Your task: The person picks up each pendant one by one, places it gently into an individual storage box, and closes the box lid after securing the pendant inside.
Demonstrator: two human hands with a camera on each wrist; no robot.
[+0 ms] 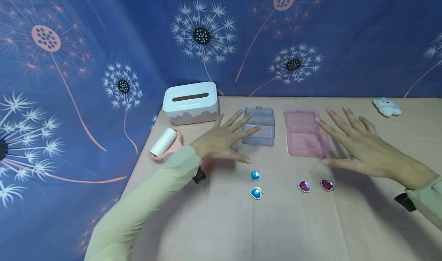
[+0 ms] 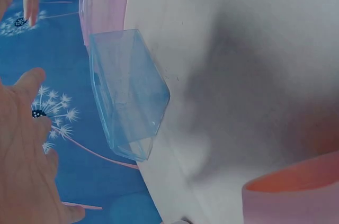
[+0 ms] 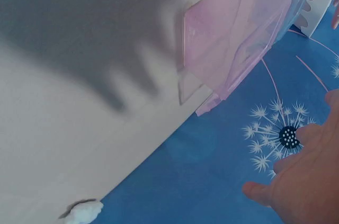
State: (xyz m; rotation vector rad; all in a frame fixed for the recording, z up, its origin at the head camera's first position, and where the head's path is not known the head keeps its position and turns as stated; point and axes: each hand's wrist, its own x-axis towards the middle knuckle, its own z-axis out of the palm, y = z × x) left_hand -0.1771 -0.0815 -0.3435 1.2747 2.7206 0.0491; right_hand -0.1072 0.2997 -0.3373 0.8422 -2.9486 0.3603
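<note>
Two hands spread wide above a pale tabletop (image 1: 290, 230): the left hand (image 1: 224, 140) at the frame's center, the right hand (image 1: 366, 150) at center right, fingers of both straight, fanned and grasping nothing, their shadows falling on the surface.

Four rhinestone-edged hearts lie below the hands in two pairs. An upper blue heart (image 1: 255, 175) and a lower blue heart (image 1: 256, 192) sit one under the other at lower center; a left pink heart (image 1: 304, 186) and a right pink heart (image 1: 327, 184) lie side by side at lower right of center.

Two see-through plastic boxes stand at mid-frame with lids raised, the blue box (image 1: 267, 140) left of the pink box (image 1: 307, 148). The inside bottom of each is visible. In the head view, left fingertips overlap the blue box and right fingertips the pink one; the wrist views show the hands apart from both.

One white-topped tissue box (image 1: 193, 100), its slot dark, occupies the area left of upper center, with one white roll (image 1: 164, 141) in a pink holder (image 1: 177, 140) below it. One small white figure (image 1: 387, 107) lies at upper right, near the dandelion-print backdrop (image 1: 366, 42).
</note>
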